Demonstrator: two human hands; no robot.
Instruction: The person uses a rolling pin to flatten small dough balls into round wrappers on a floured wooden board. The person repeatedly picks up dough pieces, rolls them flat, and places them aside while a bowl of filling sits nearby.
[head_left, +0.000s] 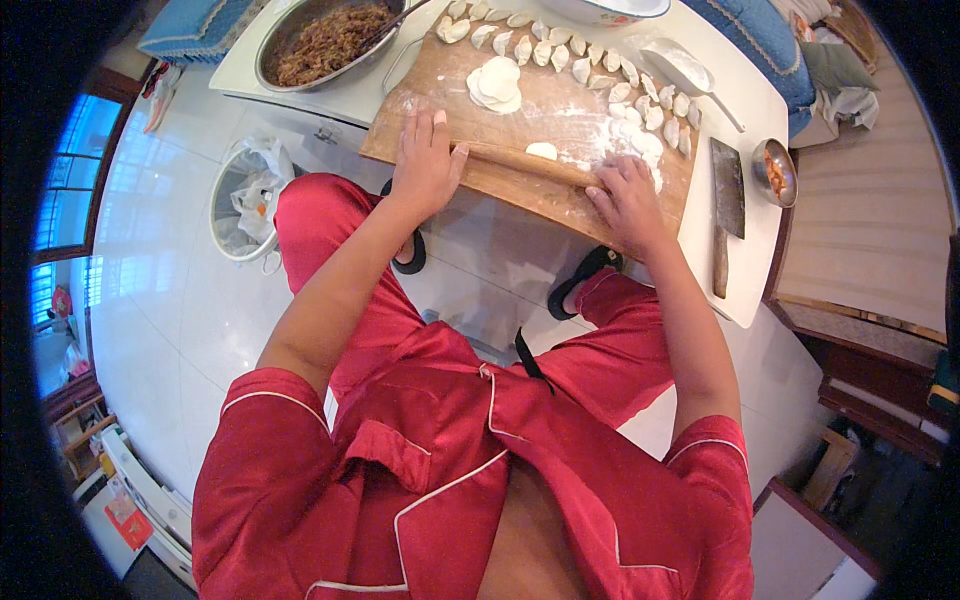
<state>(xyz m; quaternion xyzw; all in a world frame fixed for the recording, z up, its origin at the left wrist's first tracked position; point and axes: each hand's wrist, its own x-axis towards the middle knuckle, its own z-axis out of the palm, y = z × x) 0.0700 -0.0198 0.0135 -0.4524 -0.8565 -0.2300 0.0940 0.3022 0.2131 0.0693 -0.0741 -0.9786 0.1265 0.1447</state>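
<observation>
A wooden rolling pin (529, 163) lies across the near part of a floured wooden board (495, 196). My left hand (429, 161) rests on its left end, and my right hand (626, 196) on its right end. Just beyond the pin is a small flattened piece of dough (541, 151). Round dough wrappers (495, 84) lie in an overlapping pile further back. Folded dumplings (541, 52) line the board's far and right sides. Small floured dough pieces (646, 144) are grouped beyond my right hand.
A metal bowl of filling (330, 45) stands at the back left. On the right are a flour scoop (679, 66), a cleaver (727, 191) and a small metal bowl (778, 172). An enamel basin (619, 10) sits behind the board. A lined bin (251, 199) stands left of my leg.
</observation>
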